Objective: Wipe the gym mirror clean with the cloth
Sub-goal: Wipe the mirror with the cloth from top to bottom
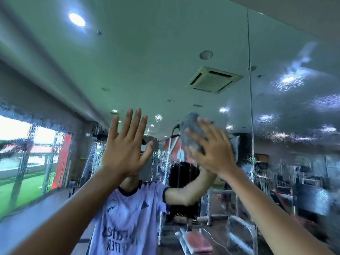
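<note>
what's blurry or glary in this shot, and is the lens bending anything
Head view: the right hand and grey cloth are motion-blurred, the left hand is sharper; reflected ceiling lights glare on the mirror, smeared through wet streaks at right; the wide-angle lens slightly bows the panel seam.

grey fuzzy cloth (191, 129), pressed flat on the glass under the straight fingers (211, 128) of the right hand (215, 153), edges showing above and right of them, large wall mirror (147, 52), wet streaks and droplets around and below the fingers, vertical panel seam just right of them
</note>
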Demonstrator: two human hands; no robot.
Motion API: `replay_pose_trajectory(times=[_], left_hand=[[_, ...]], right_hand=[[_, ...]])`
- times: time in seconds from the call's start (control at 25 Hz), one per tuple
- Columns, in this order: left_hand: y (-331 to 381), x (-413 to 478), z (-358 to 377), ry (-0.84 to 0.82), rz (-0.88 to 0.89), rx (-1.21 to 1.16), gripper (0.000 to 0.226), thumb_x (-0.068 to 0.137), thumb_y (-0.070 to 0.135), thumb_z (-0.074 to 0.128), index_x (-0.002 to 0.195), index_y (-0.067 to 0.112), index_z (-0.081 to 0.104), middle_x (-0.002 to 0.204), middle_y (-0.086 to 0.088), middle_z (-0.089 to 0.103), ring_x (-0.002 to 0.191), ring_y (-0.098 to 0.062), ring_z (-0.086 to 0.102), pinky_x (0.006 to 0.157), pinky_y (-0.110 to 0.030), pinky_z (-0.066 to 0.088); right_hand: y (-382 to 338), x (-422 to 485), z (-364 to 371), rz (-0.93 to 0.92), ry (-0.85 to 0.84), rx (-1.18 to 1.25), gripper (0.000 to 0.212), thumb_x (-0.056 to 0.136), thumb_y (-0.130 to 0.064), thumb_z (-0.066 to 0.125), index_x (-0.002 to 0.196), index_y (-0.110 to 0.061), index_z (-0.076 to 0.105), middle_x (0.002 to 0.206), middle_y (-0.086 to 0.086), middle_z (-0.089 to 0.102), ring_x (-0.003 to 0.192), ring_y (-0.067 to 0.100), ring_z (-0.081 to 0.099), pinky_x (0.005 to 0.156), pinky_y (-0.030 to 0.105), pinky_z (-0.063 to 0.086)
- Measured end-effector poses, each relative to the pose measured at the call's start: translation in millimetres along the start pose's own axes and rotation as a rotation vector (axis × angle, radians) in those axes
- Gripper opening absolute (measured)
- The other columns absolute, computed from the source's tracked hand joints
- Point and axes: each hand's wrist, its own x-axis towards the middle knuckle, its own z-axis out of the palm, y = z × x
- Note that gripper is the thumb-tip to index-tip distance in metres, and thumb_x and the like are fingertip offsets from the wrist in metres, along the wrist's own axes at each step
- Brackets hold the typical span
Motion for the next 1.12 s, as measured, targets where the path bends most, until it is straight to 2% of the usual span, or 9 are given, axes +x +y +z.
replay_pose_trajectory(times=[0.08,0.16,0.32,0.4,0.6,0.8,0.84,1.04,1.12], left_hand=[[0,-3,0,-0.006,0.006,0.009,0.073,0.099,0.052,0.025,0.154,0.005,0.031,0.163,-0.014,0.022,0.152,-0.030,0.016,0.120,-0.057,0.017],[1,-2,0,-0.001,0.000,0.009,0.073,0.099,0.052,0.024,0.154,0.006,0.031,0.163,-0.014,0.023,0.152,-0.029,0.017,0.119,-0.057,0.018],[-1,-9,-1,0.023,0.002,-0.005,0.070,0.099,0.052,0.026,0.155,0.009,0.031,0.162,-0.013,0.024,0.151,-0.029,0.019,0.118,-0.058,0.022],[1,-19,-2,0.028,-0.003,-0.010,0.070,0.099,0.051,0.028,0.154,0.008,0.032,0.163,-0.013,0.024,0.151,-0.030,0.019,0.118,-0.058,0.021],[7,-26,-6,0.010,-0.031,-0.017,0.071,0.100,0.051,0.023,0.155,0.007,0.029,0.163,-0.012,0.022,0.152,-0.030,0.017,0.120,-0.057,0.018],[2,-38,-4,0.017,-0.001,-0.029,0.068,0.099,0.048,0.030,0.154,0.008,0.032,0.163,-0.013,0.022,0.151,-0.031,0.018,0.119,-0.058,0.019],[3,-41,-5,0.009,0.010,-0.030,0.068,0.098,0.048,0.030,0.154,0.009,0.033,0.163,-0.014,0.022,0.151,-0.032,0.018,0.119,-0.059,0.019],[4,-46,-6,-0.021,0.018,-0.011,0.069,0.098,0.048,0.029,0.154,0.009,0.031,0.163,-0.015,0.020,0.152,-0.032,0.016,0.119,-0.059,0.016],[2,-45,-6,-0.012,0.018,-0.018,0.068,0.098,0.049,0.029,0.155,0.010,0.031,0.164,-0.014,0.019,0.152,-0.031,0.015,0.119,-0.058,0.016]], right_hand=[[-2,30,2,0.405,0.082,0.034,0.053,0.099,-0.054,0.028,0.149,-0.036,0.030,0.159,0.006,0.031,0.143,0.026,0.031,0.117,0.044,0.015],[-32,56,7,0.522,0.139,0.070,0.054,0.099,-0.050,0.028,0.148,-0.032,0.036,0.159,0.007,0.031,0.143,0.027,0.031,0.117,0.042,0.015],[-55,15,9,-0.060,0.048,0.039,0.057,0.099,-0.054,0.037,0.152,-0.039,0.020,0.161,0.006,0.025,0.149,0.027,0.023,0.120,0.047,0.012],[-28,-10,3,-0.167,-0.010,0.002,0.055,0.100,-0.060,0.030,0.151,-0.040,0.022,0.161,0.006,0.026,0.148,0.028,0.025,0.120,0.051,0.015],[-23,38,-1,0.577,0.072,0.098,0.056,0.098,-0.054,0.025,0.149,-0.036,0.036,0.162,0.006,0.026,0.146,0.029,0.027,0.119,0.051,0.018],[-63,-24,4,-0.248,-0.003,0.009,0.057,0.098,-0.053,0.039,0.151,-0.037,0.029,0.162,0.008,0.023,0.148,0.029,0.024,0.120,0.053,0.013],[-47,-34,3,-0.295,-0.026,0.001,0.054,0.100,-0.055,0.034,0.151,-0.038,0.026,0.161,0.006,0.023,0.147,0.027,0.026,0.120,0.053,0.012],[-31,26,6,0.486,0.105,0.035,0.053,0.099,-0.048,0.029,0.149,-0.033,0.038,0.159,0.008,0.031,0.142,0.029,0.034,0.116,0.049,0.021],[-66,31,10,0.405,0.132,0.068,0.055,0.098,-0.047,0.035,0.150,-0.031,0.037,0.160,0.010,0.028,0.144,0.030,0.029,0.117,0.051,0.019]])
